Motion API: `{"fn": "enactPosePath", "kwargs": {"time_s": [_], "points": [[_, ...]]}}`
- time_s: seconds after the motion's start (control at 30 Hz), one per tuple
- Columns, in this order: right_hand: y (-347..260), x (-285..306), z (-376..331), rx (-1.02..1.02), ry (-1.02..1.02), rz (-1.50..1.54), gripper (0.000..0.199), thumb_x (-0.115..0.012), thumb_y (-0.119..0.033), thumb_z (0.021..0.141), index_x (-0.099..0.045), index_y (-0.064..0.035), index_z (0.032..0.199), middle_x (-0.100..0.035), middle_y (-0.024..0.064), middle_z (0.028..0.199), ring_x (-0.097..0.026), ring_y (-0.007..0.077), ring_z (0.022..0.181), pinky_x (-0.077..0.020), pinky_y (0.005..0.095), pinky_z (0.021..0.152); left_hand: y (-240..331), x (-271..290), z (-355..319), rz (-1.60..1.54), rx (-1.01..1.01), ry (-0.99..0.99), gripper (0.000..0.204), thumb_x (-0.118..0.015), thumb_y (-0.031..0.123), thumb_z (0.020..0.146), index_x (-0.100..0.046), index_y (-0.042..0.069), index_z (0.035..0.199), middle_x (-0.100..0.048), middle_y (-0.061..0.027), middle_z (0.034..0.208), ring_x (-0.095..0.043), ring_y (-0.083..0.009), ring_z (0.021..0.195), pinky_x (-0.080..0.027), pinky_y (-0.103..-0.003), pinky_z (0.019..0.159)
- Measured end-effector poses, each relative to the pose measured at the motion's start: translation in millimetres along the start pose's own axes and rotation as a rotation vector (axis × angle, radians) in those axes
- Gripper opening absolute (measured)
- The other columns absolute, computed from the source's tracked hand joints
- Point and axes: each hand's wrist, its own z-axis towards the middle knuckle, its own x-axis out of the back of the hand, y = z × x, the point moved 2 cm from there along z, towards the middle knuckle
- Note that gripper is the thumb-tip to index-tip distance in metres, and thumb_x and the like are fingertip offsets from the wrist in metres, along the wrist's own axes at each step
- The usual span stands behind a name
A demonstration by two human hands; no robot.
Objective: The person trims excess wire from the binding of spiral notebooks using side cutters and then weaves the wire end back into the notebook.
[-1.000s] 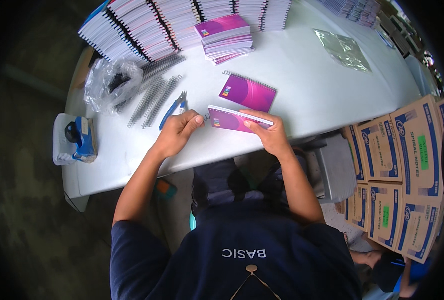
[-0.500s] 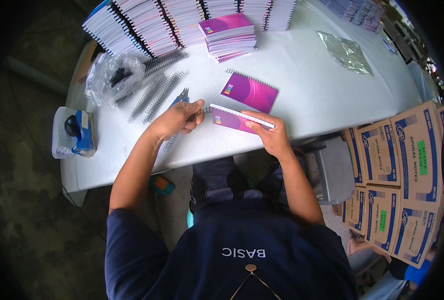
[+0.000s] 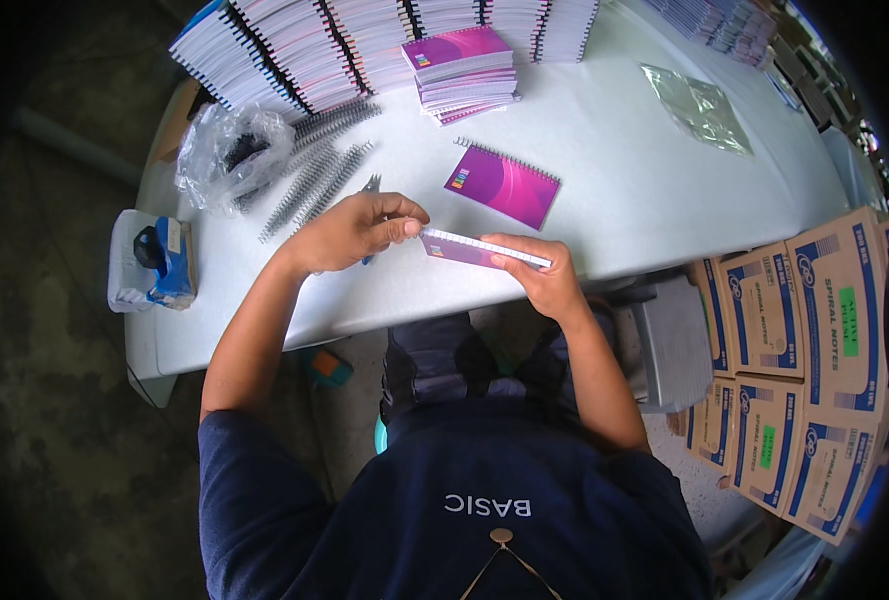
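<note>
My right hand [image 3: 542,272] grips the right end of a small purple notebook [image 3: 462,251], thumb on the cover and fingers behind. The notebook is tilted so that its white page edge and row of holes face up. At its left corner, the thumb and fingers of my left hand [image 3: 356,232] are pinched at the end of a thin spiral coil; most of the coil is hidden. Pliers [image 3: 372,184] lie partly under my left hand. Just beyond the held notebook, another purple notebook [image 3: 504,184] lies flat with a coil along its far edge.
Loose spiral coils [image 3: 316,190] lie left, by a clear plastic bag [image 3: 226,160]. A purple notebook stack [image 3: 464,75] stands behind, before a row of bound books [image 3: 364,45]. A plastic sleeve [image 3: 699,108] lies right, a blue box [image 3: 172,262] left. Cartons [image 3: 834,320] are stacked right of the table.
My left hand has turned and moved up against the notebook's left corner. The coil length hanging below it is no longer visible. The notebook has tilted, showing less of its cover.
</note>
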Motion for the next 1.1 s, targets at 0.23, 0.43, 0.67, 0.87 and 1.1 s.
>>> {"fn": "enactPosePath", "kwargs": {"time_s": [0.23,0.43,0.67,0.87,1.1], "points": [[-1.8,1.4,-1.7,-0.001,-0.019,-0.019,0.024,-0.061,-0.001,0.087,-0.065,0.0003,0.111,-0.068,0.0080,0.101,-0.061,0.0106,0.091,-0.0482,0.0234,0.082,-13.1,-0.2,2.1,0.001,-0.135,0.089,0.018,-0.064,0.019,0.089,-0.064,0.005,0.101,-0.055,0.0000,0.080,-0.047,-0.0059,0.069,-0.039,-0.022,0.058],[-0.3,1.2,-0.4,0.008,0.006,0.005,0.025,-0.062,-0.002,0.087,-0.065,0.0003,0.112,-0.068,0.0078,0.101,-0.061,0.0109,0.090,-0.0483,0.0240,0.082,-0.1,-2.8,1.7,0.303,-0.276,0.098,0.023,-0.068,0.010,0.082,-0.063,0.005,0.104,-0.060,-0.0073,0.096,-0.057,-0.0191,0.080,-0.046,-0.031,0.072],[0.6,-2.6,-0.6,-0.103,-0.009,-0.015,0.026,-0.059,-0.004,0.089,-0.063,0.0014,0.114,-0.068,0.0094,0.102,-0.061,0.0116,0.092,-0.0476,0.0252,0.083,12.8,-12.7,-8.9,0.857,-0.484,0.225,0.026,-0.068,0.014,0.081,-0.061,0.003,0.104,-0.062,-0.0103,0.092,-0.059,-0.0274,0.087,-0.045,-0.036,0.082],[-0.6,-13.6,-4.2,0.061,-0.006,-0.229,0.030,-0.059,0.002,0.085,-0.062,-0.0013,0.115,-0.068,0.0138,0.103,-0.065,0.0173,0.091,-0.0489,0.0268,0.081,27.0,-20.0,-14.5,1.102,-0.444,0.308,0.023,-0.073,0.016,0.071,-0.059,0.009,0.088,-0.060,-0.0059,0.088,-0.059,-0.0236,0.092,-0.039,-0.035,0.086],[-2.7,-35.1,-13.6,0.247,0.052,-0.350,0.038,-0.059,0.007,0.081,-0.063,-0.0055,0.116,-0.067,0.0160,0.101,-0.067,0.0255,0.086,-0.0507,0.0301,0.075,-11.5,-44.4,-24.9,1.194,-0.495,0.899,0.079,-0.064,0.057,0.075,-0.046,0.003,0.129,-0.042,-0.0235,0.136,-0.034,-0.0395,0.131,-0.016,-0.057,0.106]]}}
